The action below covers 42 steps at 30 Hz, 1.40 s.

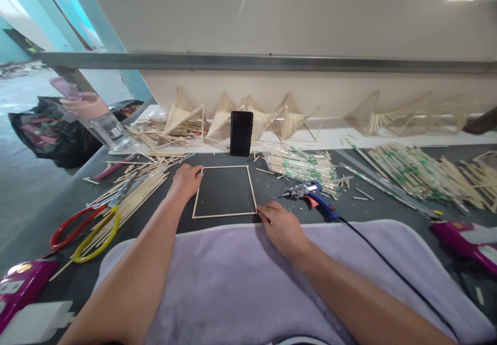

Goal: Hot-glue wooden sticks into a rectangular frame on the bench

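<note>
The frame [252, 189] lies flat on the dark table [267, 179], between the two hands and just beyond the near edge of the lilac cloth [233, 278]. The left hand [185, 179] is at its far left corner, fingers curled and bunched, their tips pinching the stick there. The right hand [280, 227] is at the corner diagonally opposite, the near right one, pinching it between thumb and fingers; the rest of that hand is over the cloth. So the frame sits to the right of the left hand and to the left and beyond the right hand. It is made of four thin, straight, pale wooden sticks meeting end to end in a four-sided outline, close to a square, with the near side looking a little longer than the far one. The inside is open and the table shows through. Just beyond its far side a black phone [241, 134] stands upright. To the right, well apart from the frame, lies a blue glue gun [321, 200], its nozzle pointing left. To the left of the left arm are loose sticks [145, 192] and scissors [112, 199] with one red and one yellow handle.
</note>
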### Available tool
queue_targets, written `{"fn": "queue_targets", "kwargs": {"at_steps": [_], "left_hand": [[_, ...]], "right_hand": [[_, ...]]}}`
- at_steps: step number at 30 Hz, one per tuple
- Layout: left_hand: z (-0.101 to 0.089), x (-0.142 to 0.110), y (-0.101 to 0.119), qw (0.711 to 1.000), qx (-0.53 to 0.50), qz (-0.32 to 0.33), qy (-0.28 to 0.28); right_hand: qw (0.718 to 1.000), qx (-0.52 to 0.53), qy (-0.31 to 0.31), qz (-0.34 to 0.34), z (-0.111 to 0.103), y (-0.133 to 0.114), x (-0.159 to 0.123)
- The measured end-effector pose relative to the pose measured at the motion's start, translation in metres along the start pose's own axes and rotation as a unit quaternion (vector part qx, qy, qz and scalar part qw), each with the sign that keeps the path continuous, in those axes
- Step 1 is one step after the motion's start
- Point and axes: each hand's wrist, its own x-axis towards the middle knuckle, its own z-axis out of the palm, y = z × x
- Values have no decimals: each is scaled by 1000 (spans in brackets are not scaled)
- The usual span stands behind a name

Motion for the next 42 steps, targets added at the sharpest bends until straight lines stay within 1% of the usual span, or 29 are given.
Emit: {"fn": "queue_targets", "kwargs": {"at_steps": [4, 7, 12, 15, 17, 20, 25, 31, 33, 35, 37, 39, 42], "left_hand": [[0, 0, -1, 1000, 13, 11, 5], [1, -1, -2, 999, 20, 18, 24], [1, -5, 2, 995, 3, 67, 71], [0, -8, 7, 992, -1, 94, 90], [-1, -10, 11, 991, 2, 101, 90], [-2, -11, 15, 993, 12, 92, 78], [-4, -13, 17, 994, 17, 86, 62], [-13, -15, 20, 992, 20, 101, 67], [-18, -14, 27, 994, 30, 96, 45], [-25, -11, 41, 994, 44, 98, 4], [-32, -7, 61, 990, 56, 126, -38], [-36, -2, 83, 981, 62, 169, -68], [-31, 6, 110, 974, 64, 201, -83]], "right_hand": [[1000, 20, 7, -2, 0, 1, 1], [1000, 30, 9, 4, 0, 4, 1], [999, 49, 5, 6, -1, 7, 1], [998, 61, 10, 5, -1, 7, 2], [998, 63, 13, 2, -1, 7, 2], [998, 55, 8, 3, 0, 6, 2], [999, 39, -2, 8, -1, 3, 3], [1000, 19, 1, -2, -2, 2, 3], [1000, 11, 0, -5, -1, 2, 2], [1000, 6, -3, -5, -2, 2, 2], [1000, 3, -6, -4, -2, 2, 1], [1000, 1, -6, -5, -2, 2, 1], [1000, -2, 3, -13, 0, 4, 2]]}}
